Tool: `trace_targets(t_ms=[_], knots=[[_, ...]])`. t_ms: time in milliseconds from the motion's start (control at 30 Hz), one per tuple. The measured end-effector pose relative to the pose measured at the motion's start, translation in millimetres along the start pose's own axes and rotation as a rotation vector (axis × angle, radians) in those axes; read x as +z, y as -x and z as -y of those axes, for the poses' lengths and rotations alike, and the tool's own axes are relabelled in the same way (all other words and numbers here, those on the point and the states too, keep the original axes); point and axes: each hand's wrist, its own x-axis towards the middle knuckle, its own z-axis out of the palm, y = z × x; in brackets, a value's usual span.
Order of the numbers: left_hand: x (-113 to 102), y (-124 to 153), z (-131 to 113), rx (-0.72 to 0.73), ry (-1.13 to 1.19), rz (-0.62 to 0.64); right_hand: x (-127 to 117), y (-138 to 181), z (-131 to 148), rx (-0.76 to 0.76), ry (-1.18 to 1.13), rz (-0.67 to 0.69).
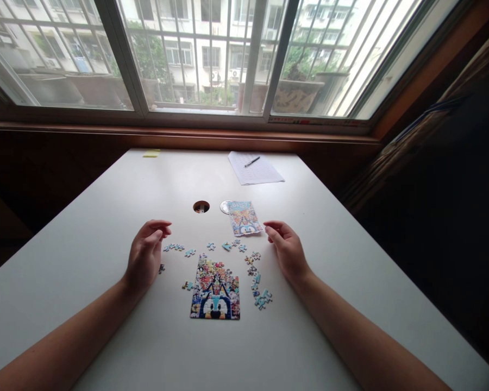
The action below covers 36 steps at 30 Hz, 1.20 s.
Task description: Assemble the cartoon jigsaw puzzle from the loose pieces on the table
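A partly assembled jigsaw puzzle (215, 296) lies on the white table in front of me, with a blue cartoon dog's face at its bottom and an uneven upper edge. Loose puzzle pieces (256, 277) are scattered along its top and both sides. My left hand (144, 254) rests on its side left of the puzzle, beside a dark piece (162, 268), fingers loosely bent and holding nothing. To the right, my right hand (288, 251) rests likewise, relaxed and holding nothing. Its fingertips are close to the corner of the picture card (244, 217), which shows the same dog.
The white table (106, 222) has a round cable hole (201, 207), with a round silver cover (225, 207) partly under the card. Papers (258, 172) with a pen (251, 162) lie at the back, yellow sticky notes (151, 153) at the far left. A barred window stands beyond.
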Motion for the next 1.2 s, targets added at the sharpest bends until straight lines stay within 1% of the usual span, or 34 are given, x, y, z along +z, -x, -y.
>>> trace_targets(t_ms=[100,167,233,333,400,500,633,767,1067,1200], knots=[[-0.3,0.2,-0.3,0.000,-0.007,0.007,0.4,0.8,2.7,0.011,0.052,0.090],[-0.5,0.3,-0.6,0.002,-0.013,0.010,-0.6,0.2,6.5,0.018,0.094,0.195],[-0.7,0.4,-0.7,0.004,-0.021,0.013,-3.5,-2.0,12.4,0.034,0.154,0.349],[-0.7,0.8,-0.8,0.008,-0.033,0.015,-11.1,-7.8,22.6,0.062,0.288,0.644],[-0.4,1.1,-0.8,0.011,-0.043,0.019,-16.7,-11.7,27.5,-0.004,0.368,0.819],[0.5,1.4,-0.8,0.021,-0.068,0.026,-22.5,-14.8,29.0,-0.047,0.414,0.920],[2.0,1.3,-1.2,0.037,-0.120,0.024,-23.7,-14.1,25.9,-0.088,0.434,0.987],[2.7,1.3,-1.6,0.034,-0.135,0.029,-22.0,-12.2,25.7,-0.124,0.464,1.017],[1.5,3.8,-0.9,0.021,-0.122,0.063,-19.0,-7.7,21.9,-0.206,0.500,0.957],[1.2,3.3,-0.4,0.021,-0.120,0.073,-19.9,-8.5,23.2,-0.219,0.462,0.995]])
